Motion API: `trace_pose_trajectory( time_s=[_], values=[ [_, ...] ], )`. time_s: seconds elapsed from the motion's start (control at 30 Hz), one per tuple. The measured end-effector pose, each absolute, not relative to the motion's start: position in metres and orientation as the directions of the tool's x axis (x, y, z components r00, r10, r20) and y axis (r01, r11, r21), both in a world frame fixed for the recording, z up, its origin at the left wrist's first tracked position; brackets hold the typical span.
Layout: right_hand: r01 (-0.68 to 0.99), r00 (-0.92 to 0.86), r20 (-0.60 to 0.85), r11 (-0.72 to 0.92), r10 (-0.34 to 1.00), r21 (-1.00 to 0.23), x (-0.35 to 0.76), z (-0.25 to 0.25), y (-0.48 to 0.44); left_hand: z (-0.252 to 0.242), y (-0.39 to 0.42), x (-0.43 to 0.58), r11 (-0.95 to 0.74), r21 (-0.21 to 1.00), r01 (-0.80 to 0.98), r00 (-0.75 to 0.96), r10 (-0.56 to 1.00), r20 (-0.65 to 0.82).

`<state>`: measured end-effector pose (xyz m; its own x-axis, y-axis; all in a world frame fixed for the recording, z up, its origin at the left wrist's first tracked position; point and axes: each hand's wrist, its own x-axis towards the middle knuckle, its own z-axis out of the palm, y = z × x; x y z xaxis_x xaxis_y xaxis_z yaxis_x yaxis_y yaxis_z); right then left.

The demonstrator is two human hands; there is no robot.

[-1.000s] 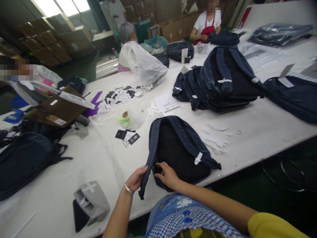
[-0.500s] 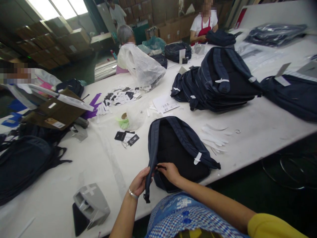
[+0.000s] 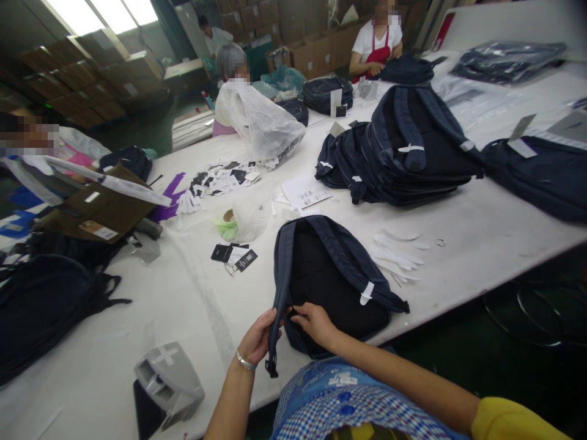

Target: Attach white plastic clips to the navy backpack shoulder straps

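A navy backpack (image 3: 328,278) lies back-up at the near edge of the white table (image 3: 188,299), straps toward me. My left hand (image 3: 257,337) is closed around the lower end of its left shoulder strap (image 3: 279,287). My right hand (image 3: 314,322) pinches the black webbing where that strap meets the bag's bottom. A white tag (image 3: 367,292) sits on the right strap.
A grey device (image 3: 169,379) stands near left. Black hang tags (image 3: 233,253), a green tape roll (image 3: 228,222) and white paper strips (image 3: 397,252) lie around the bag. A stack of navy backpacks (image 3: 403,153) and more bags (image 3: 46,305) sit on the table. Other people work at the far side.
My left hand has slid a little down the strap toward its end and my right hand has shifted slightly on the webbing. The backpack stays in place.
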<state>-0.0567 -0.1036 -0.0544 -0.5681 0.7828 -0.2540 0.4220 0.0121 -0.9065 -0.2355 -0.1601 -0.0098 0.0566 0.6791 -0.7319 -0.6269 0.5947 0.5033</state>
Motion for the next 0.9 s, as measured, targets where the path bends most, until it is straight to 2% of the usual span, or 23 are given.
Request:
trace_pose_trajectory(
  time_s=[0.17, 0.27, 0.37, 0.47, 0.57, 0.73, 0.9],
  values=[
    [0.465, -0.500, -0.329, -0.072, 0.801, -0.882, -0.057, -0.069, -0.093, -0.010, -0.161, -0.224, 0.607, 0.552, -0.572, 0.044, 0.694, -0.718],
    [0.493, -0.428, -0.380, -0.141, 0.820, -0.858, -0.049, -0.083, -0.085, -0.024, -0.165, -0.206, 0.610, 0.658, -0.442, 0.008, 0.736, -0.677],
    [0.494, -0.393, -0.482, -0.262, 0.783, -0.829, -0.045, -0.099, -0.074, -0.049, -0.168, -0.185, 0.607, 0.729, -0.318, -0.087, 0.746, -0.660],
    [0.471, -0.405, -0.591, -0.395, 0.697, -0.789, -0.046, -0.111, -0.064, -0.072, -0.168, -0.174, 0.610, 0.741, -0.279, -0.155, 0.733, -0.662],
    [0.437, -0.415, -0.649, -0.486, 0.638, -0.757, -0.048, -0.116, -0.058, -0.079, -0.166, -0.176, 0.616, 0.740, -0.270, -0.153, 0.731, -0.665],
    [0.390, -0.445, -0.689, -0.569, 0.572, -0.724, -0.044, -0.120, -0.051, -0.074, -0.165, -0.185, 0.644, 0.717, -0.266, -0.078, 0.727, -0.682],
    [0.361, -0.486, -0.687, -0.592, 0.540, -0.721, -0.043, -0.119, -0.047, -0.084, -0.168, -0.179, 0.614, 0.760, -0.213, -0.194, 0.736, -0.649]
  ],
)
